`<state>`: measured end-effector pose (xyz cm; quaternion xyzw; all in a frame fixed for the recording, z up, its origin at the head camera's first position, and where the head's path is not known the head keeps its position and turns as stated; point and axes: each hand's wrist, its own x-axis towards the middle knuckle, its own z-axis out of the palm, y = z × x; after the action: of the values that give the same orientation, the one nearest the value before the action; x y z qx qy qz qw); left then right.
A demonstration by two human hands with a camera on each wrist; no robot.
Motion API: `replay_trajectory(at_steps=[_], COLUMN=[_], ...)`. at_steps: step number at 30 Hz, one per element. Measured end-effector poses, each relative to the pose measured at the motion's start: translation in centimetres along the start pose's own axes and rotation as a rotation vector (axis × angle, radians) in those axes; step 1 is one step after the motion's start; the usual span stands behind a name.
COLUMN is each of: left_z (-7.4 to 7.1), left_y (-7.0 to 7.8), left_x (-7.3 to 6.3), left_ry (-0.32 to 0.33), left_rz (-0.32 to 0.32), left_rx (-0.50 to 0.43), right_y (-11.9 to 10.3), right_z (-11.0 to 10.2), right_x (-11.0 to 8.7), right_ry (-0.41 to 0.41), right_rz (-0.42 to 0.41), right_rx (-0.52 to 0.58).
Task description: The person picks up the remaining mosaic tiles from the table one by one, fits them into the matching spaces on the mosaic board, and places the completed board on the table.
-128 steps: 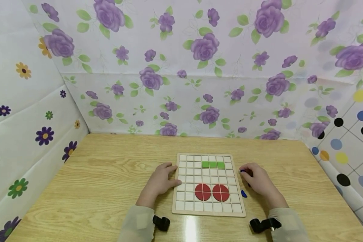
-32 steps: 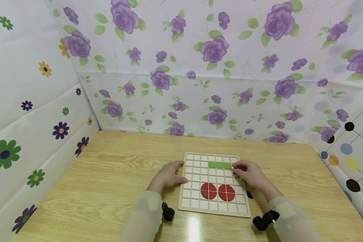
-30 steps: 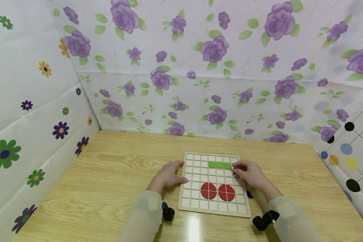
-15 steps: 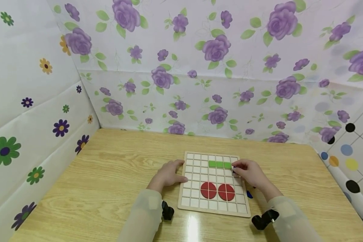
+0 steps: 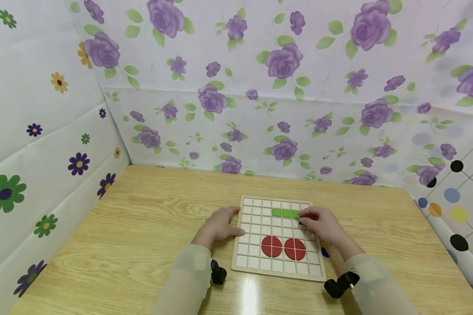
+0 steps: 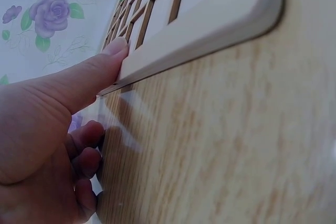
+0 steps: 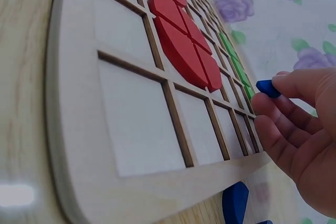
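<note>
A wooden grid board (image 5: 277, 274) lies on the table, divided into small square cells. Along its left edge rests my left hand (image 5: 217, 226), the thumb on the frame. My right hand (image 5: 324, 225) is over the board's upper right part, pinching a small blue tile (image 7: 269, 88) between thumb and index finger, beside the green squares (image 5: 286, 213) that form a short row. Lower on the board, red quarter pieces make two circles (image 5: 271, 246). In the head view my fingers mostly hide the held tile.
A loose blue tile (image 5: 325, 252) lies on the table just right of the board, with part of another beside it in the right wrist view. Flowered cloth (image 5: 252, 109) stands behind the table (image 5: 161, 210), with patterned sheets at both sides.
My right hand has gone from the table right of the board to above its right columns, with the blue tile, and lately a little further left. The left hand stays on the edge.
</note>
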<state>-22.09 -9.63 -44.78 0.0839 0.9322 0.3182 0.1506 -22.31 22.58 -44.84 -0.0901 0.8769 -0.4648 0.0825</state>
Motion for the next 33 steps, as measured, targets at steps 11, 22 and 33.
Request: replay_trajectory(at_steps=[11,22,33], left_z=[-0.1,-0.3,-0.3], left_y=[0.0,0.2,0.3], left_x=[-0.1,-0.1,-0.2], left_ry=[-0.007,-0.016,-0.014], left_rz=[-0.003,-0.005,-0.01], left_rx=[0.002,-0.001,-0.003], right_y=[-0.2,-0.8,-0.8], right_z=[0.9,1.4,2.1], right_x=[0.7,1.2,1.5], right_ry=[-0.016,-0.045,-0.055], right_rz=[0.01,0.017,-0.017], right_rx=[0.02,0.054,0.067])
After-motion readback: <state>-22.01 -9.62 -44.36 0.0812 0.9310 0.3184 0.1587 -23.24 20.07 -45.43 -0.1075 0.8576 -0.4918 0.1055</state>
